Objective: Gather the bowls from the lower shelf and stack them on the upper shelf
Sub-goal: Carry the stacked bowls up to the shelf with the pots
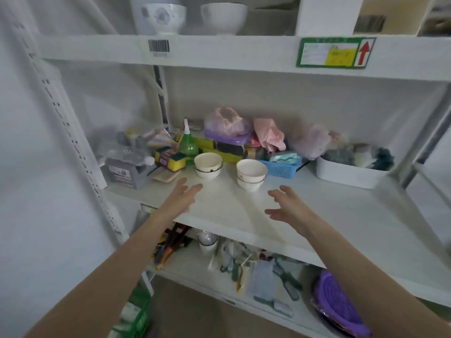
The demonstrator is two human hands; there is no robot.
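A white metal rack fills the view, its middle shelf (317, 223) crowded along the back and bare at the front. At the far left of that shelf sits a grey box (123, 173), then sponges (169, 161) and a green bottle (188, 145) standing upright. Just right of the bottle is the left stack (208, 165), 2 white bowls nested mouth up. The left hand (181, 195) hovers just in front of it, fingers (195, 189) straight and spread toward the bowls, holding nothing and touching nothing. Further right stands the right stack (251, 174), also 2 nested bowls, mouths up, well apart from the first. The right hand (289, 206) hangs in front of it, fingers (274, 193) loosely splayed, thumb out, empty. Behind are a blue basket (280, 168) and, at the right, a white tub (349, 175). On the upper shelf (244, 53) stand 2 larger bowls, mouths up: a patterned bowl (163, 18) at left, a plain bowl (224, 18) beside it.
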